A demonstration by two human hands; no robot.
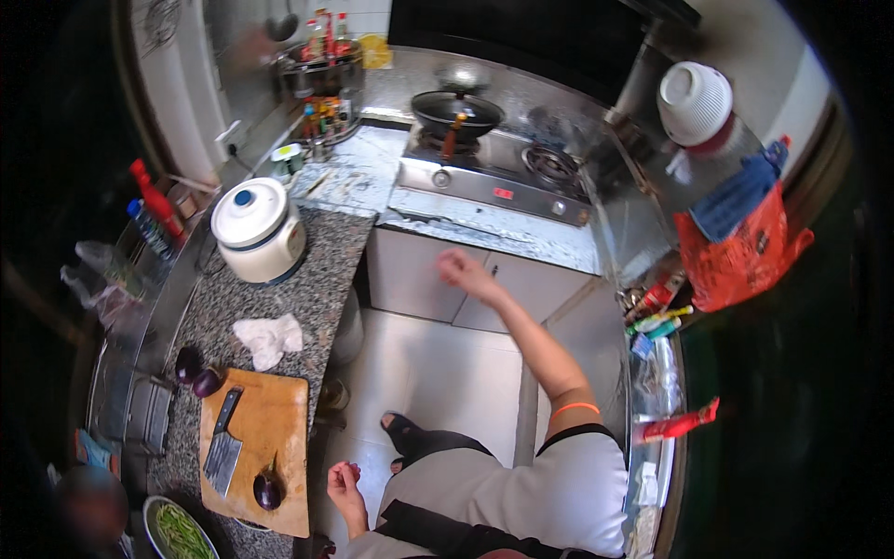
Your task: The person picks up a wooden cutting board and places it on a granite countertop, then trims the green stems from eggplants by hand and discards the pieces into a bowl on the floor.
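Note:
My right hand is stretched forward over the floor, in front of the cabinet doors below the stove; its fingers are smeared by motion. Low beside the counter, my left hand has its fingers curled in, and I see nothing held in it. To its left lies a wooden cutting board bearing a cleaver and an eggplant. Two more eggplants, one of them the nearer eggplant, rest at the board's far left corner. A lidded black wok with a wooden handle sits on the gas stove.
A white lidded cooker and a crumpled white cloth are on the granite counter. A bowl of cut green vegetables stands near left. Seasoning bottles fill a corner rack. An orange plastic bag hangs at right.

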